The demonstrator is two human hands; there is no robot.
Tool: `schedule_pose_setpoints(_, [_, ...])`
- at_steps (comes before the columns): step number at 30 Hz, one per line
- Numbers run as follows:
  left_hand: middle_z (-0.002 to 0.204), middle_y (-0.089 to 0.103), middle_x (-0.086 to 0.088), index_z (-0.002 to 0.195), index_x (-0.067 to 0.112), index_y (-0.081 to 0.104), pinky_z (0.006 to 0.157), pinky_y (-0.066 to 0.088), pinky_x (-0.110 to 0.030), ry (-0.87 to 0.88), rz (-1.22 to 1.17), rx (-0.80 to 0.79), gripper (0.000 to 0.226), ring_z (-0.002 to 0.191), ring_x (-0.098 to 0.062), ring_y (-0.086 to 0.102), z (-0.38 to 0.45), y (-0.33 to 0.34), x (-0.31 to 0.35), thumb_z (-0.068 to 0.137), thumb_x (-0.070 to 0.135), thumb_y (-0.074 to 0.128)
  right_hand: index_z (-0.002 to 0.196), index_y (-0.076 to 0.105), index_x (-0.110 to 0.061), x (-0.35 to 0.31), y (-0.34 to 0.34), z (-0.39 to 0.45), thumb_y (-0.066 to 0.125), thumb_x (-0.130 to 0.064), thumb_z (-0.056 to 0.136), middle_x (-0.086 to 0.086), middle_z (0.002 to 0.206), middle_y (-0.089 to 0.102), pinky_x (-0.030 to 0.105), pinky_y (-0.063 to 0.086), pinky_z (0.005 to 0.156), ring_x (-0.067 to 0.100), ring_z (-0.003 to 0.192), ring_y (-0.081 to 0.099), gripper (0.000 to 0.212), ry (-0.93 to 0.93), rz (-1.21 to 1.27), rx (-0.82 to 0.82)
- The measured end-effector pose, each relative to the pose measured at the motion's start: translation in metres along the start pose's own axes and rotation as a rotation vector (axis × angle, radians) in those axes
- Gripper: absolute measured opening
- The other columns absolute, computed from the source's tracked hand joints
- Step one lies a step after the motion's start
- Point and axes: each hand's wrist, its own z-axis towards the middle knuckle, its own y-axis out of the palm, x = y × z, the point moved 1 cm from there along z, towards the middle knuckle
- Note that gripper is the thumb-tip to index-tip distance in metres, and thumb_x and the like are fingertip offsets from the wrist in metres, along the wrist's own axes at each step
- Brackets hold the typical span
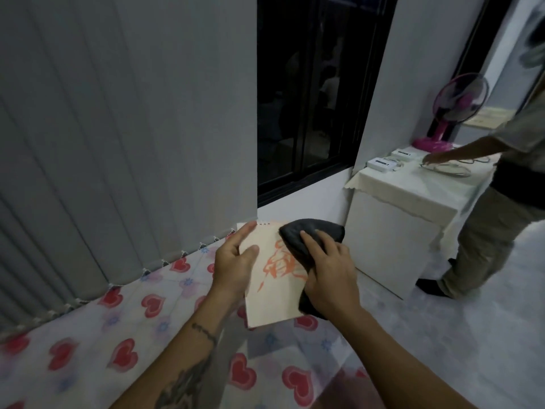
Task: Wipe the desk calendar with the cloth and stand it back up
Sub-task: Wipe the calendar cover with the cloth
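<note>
Midair, calendar (274, 293) gripped in left fingers (246, 231), cloth (309, 231) under right fingers (309, 240)

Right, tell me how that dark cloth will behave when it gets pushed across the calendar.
The dark cloth is bunched under the right hand, so it is probably soft and floppy. It drapes past the calendar edge, so likely light and apt to bunch up.

Matt paper calendar (267, 293), soft dark cloth (298, 234)
</note>
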Motion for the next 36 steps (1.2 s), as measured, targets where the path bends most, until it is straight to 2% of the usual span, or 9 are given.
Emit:
schedule_pose_setpoints(5, [0.099,0.078,0.002,0.109,0.044,0.074,0.08,0.061,-0.048,0.013,-0.159,-0.018,0.054,0.085,-0.029,0.068,-0.048,0.019,0.018,0.099,-0.001,0.047,0.147,0.032,-0.038,0.001,-0.032,-0.026,0.053,-0.02,0.086,-0.002,0.158,0.024,0.047,0.03,0.106,0.027,0.134,0.026,0.067,-0.124,-0.007,-0.064])
schedule_pose_setpoints(9, [0.116,0.071,-0.009,0.119,0.034,0.07,0.079,0.059,-0.047,0.036,-0.222,0.01,0.049,0.088,-0.032,0.064,-0.074,0.022,0.035,0.101,-0.002,0.043,0.142,0.041,-0.039,0.015,-0.059,-0.055,0.052,-0.026,0.081,-0.005,0.151,0.035,0.041,0.039,0.099,0.022,0.125,0.035,0.063,-0.343,0.016,-0.131])
schedule_pose_setpoints(13, [0.12,0.07,-0.013,0.123,0.032,0.066,0.077,0.06,-0.039,0.037,-0.257,0.006,0.048,0.091,-0.029,0.065,-0.101,0.021,0.044,0.101,-0.004,0.043,0.14,0.045,-0.03,0.025,-0.077,-0.059,0.046,-0.027,0.081,0.002,0.142,0.042,0.038,0.044,0.09,0.023,0.116,0.039,0.059,-0.238,0.043,-0.049])
schedule_pose_setpoints(16, [0.107,0.074,-0.007,0.123,0.037,0.067,0.07,0.061,-0.04,0.047,-0.266,-0.075,0.051,0.085,-0.031,0.064,-0.123,0.029,0.05,0.1,-0.003,0.045,0.143,0.04,-0.025,0.012,-0.088,-0.054,0.041,-0.032,0.082,0.006,0.142,0.04,0.042,0.044,0.09,0.029,0.115,0.037,0.061,-0.109,0.062,-0.025])
schedule_pose_setpoints(19, [0.109,0.073,0.001,0.13,0.048,0.058,0.069,0.061,-0.043,0.165,-0.147,-0.165,0.059,0.081,-0.028,0.069,-0.143,0.035,0.061,0.092,0.005,0.052,0.144,0.04,-0.027,-0.002,-0.097,-0.059,0.032,-0.04,0.08,0.002,0.144,0.039,0.042,0.041,0.095,0.027,0.119,0.036,0.065,-0.152,0.163,-0.067])
schedule_pose_setpoints(23, [0.107,0.074,0.01,0.131,0.052,0.055,0.072,0.059,-0.053,0.264,-0.079,-0.138,0.067,0.083,-0.032,0.066,-0.159,0.033,0.072,0.092,-0.002,0.047,0.136,0.05,-0.028,-0.007,-0.112,-0.076,0.043,-0.023,0.08,-0.002,0.139,0.044,0.034,0.04,0.093,0.019,0.113,0.037,0.057,-0.28,0.261,-0.015])
schedule_pose_setpoints(29, [0.106,0.075,0.023,0.132,0.038,0.057,0.067,0.062,-0.032,0.273,-0.326,0.015,0.056,0.086,-0.015,0.074,-0.157,0.001,0.085,0.099,-0.004,0.04,0.122,0.063,-0.029,-0.028,-0.126,-0.105,0.045,-0.021,0.077,-0.006,0.132,0.052,0.029,0.04,0.084,0.015,0.105,0.041,0.049,-0.529,0.206,-0.038])
schedule_pose_setpoints(32, [0.105,0.075,0.024,0.117,0.038,0.071,0.067,0.062,-0.037,0.196,-0.401,0.017,0.05,0.087,-0.022,0.075,-0.158,-0.017,0.086,0.102,0.002,0.04,0.118,0.065,-0.028,-0.038,-0.124,-0.102,0.047,-0.02,0.077,-0.007,0.128,0.054,0.031,0.043,0.084,0.014,0.104,0.042,0.047,-0.44,0.217,0.023])
schedule_pose_setpoints(36, [0.104,0.078,0.009,0.114,0.037,0.074,0.069,0.062,-0.041,0.108,-0.389,-0.006,0.049,0.088,-0.029,0.075,-0.161,-0.036,0.087,0.102,0.004,0.039,0.135,0.051,-0.027,-0.078,-0.113,-0.085,0.05,-0.019,0.082,0.0,0.137,0.044,0.037,0.043,0.091,0.02,0.112,0.037,0.053,-0.189,0.144,0.083])
